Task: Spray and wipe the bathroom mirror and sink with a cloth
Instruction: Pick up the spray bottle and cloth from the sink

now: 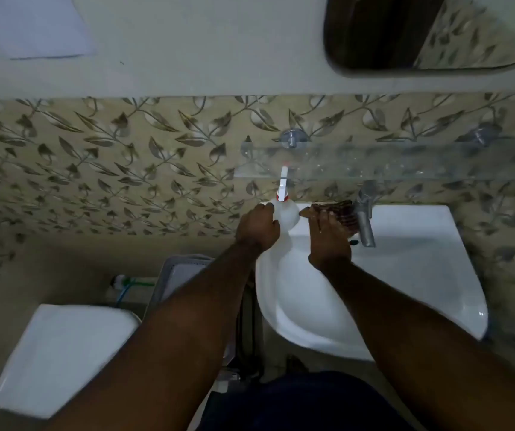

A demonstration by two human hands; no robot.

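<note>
A white spray bottle with a red collar and white nozzle stands on the back left corner of the white sink. My left hand is wrapped around the bottle's left side. My right hand lies on a brown striped cloth on the sink's back ledge, just left of the metal tap. The fingers press down on the cloth. The mirror hangs on the wall at the top right, above both hands.
A glass shelf on metal brackets juts from the leaf-patterned wall just above the tap and bottle nozzle. A white toilet lid sits at lower left, a grey basket between it and the sink.
</note>
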